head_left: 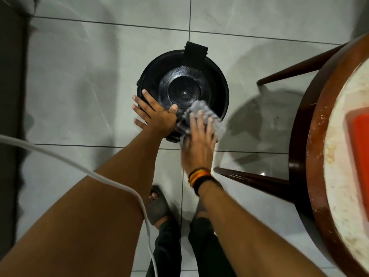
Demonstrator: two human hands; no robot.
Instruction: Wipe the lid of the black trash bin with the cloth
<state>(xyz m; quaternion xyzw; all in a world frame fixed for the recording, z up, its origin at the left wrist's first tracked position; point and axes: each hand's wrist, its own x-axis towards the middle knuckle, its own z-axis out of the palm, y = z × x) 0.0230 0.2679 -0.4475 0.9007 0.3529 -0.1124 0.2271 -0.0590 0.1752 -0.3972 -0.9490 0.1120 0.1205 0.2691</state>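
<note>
Seen from above, the black trash bin (182, 90) stands on the pale tiled floor (79, 76), left of a round wooden table (311, 156), with our hands at its near edge. Our left hand (154, 114) lies flat and open on the near-left rim of the lid (215, 86), fingers spread and holding nothing, the thumb reaching toward the lid's centre. Our right hand (199, 136), fingers extended, presses the cloth (201, 110) against the near-right part of the lid; the hand is motion-blurred, and we cannot tell whether it grips the cloth or only pins it. The cloth is grey, crumpled and soft-looking, showing beyond the fingertips. The lid is round, glossy black plastic with concentric rings around a central disc, and carries pale streaks near the middle. A rectangular hinge block (195, 53) sits at its far edge, so the bin's hinge side points away from us. A striped band (199, 175) circles the right wrist.
</note>
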